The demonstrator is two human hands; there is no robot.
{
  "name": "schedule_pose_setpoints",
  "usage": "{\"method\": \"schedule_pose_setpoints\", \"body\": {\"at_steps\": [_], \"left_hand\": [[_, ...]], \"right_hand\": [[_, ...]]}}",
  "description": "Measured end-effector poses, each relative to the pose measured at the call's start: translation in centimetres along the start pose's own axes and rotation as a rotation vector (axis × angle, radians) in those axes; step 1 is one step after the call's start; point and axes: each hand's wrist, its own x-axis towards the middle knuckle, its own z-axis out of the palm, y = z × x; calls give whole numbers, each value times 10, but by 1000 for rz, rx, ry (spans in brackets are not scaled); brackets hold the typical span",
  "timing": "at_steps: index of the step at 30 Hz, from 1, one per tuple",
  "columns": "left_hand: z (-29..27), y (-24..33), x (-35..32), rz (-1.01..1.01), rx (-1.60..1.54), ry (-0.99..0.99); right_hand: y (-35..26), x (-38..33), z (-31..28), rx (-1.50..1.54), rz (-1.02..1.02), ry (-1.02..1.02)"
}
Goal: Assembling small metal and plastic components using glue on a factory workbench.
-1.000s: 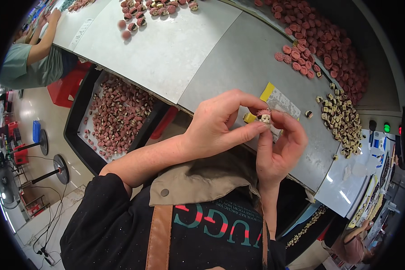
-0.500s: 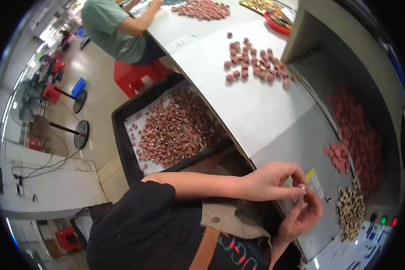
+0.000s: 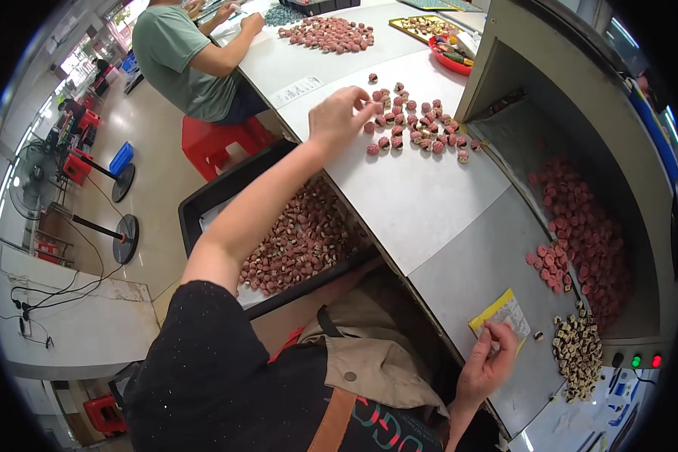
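Left hand has swung from right hand to balls; I can't make out whether either grip holds anything. Cream pieces sit near the right grip, likely for reach.

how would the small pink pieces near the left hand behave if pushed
The pink pieces look rounded, so they may roll a little across the flat table. Being so small beside the left hand, they are probably light.

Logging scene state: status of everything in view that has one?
Left hand: half-curled beside round pieces, grip unclear
Right hand: half-curled, grip unclear
round pieces: loosely scattered
Yellow-edged sheet: lying, partly hidden
Black tray: uncovered, loaded
Green light: lit
Red light: lit
Red stool: occupied
Fan: running state unclear
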Motion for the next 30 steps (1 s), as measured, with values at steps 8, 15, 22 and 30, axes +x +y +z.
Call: {"method": "schedule_pose_setpoints", "body": {"at_steps": [8, 15, 22, 30], "left_hand": [[34, -38, 14, -211, -122, 15], [17, 40, -34, -593, -1534, -309], [0, 145, -127, -402, -1429, -908], [36, 197, -165, -393, -1502, -1148]], "right_hand": [[-6, -2, -4, -34, -42, 16], [-2, -4, -18, 205, -94, 19], [5, 16, -106, -276, 76, 196], [31, 71, -116, -510, 191, -9]]}}
